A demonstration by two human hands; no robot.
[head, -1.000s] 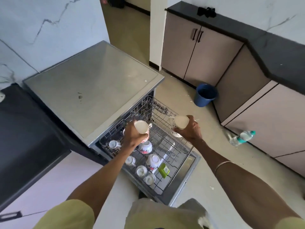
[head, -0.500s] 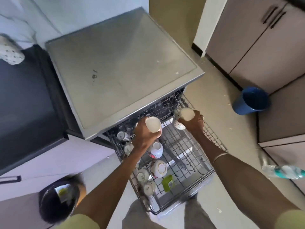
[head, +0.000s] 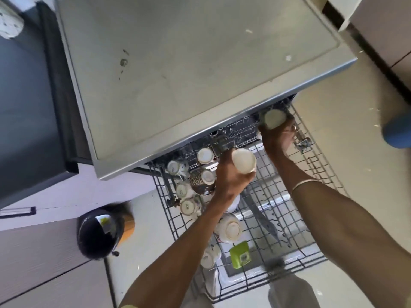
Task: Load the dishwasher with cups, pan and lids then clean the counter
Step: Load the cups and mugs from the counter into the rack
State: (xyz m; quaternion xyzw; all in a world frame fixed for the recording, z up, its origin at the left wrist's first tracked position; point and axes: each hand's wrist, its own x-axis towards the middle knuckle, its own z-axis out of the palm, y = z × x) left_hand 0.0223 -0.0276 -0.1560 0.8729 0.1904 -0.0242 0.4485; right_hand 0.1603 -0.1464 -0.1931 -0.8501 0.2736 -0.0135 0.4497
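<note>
The dishwasher's wire rack [head: 315,178] is pulled out below its steel top [head: 189,70]. My left hand [head: 229,178] grips a white cup [head: 244,160] upside down over the middle of the rack. My right hand [head: 278,138] holds a second white cup [head: 274,118] upside down at the rack's back right, close under the dishwasher's front edge. Several patterned cups [head: 204,155] and a brown spotted cup [head: 201,181] stand upside down along the rack's left side. Another floral cup [head: 230,227] sits nearer me.
A green packet [head: 239,254] lies at the rack's front. A black bin [head: 97,234] stands on the floor to the left. The dark counter [head: 24,96] runs at left, and a blue bucket [head: 398,132] is at the right edge.
The camera has tilted down over the dishwasher. My right hand has pushed its cup further back toward the rack's rear right. My left hand holds its cup over the middle as before.
</note>
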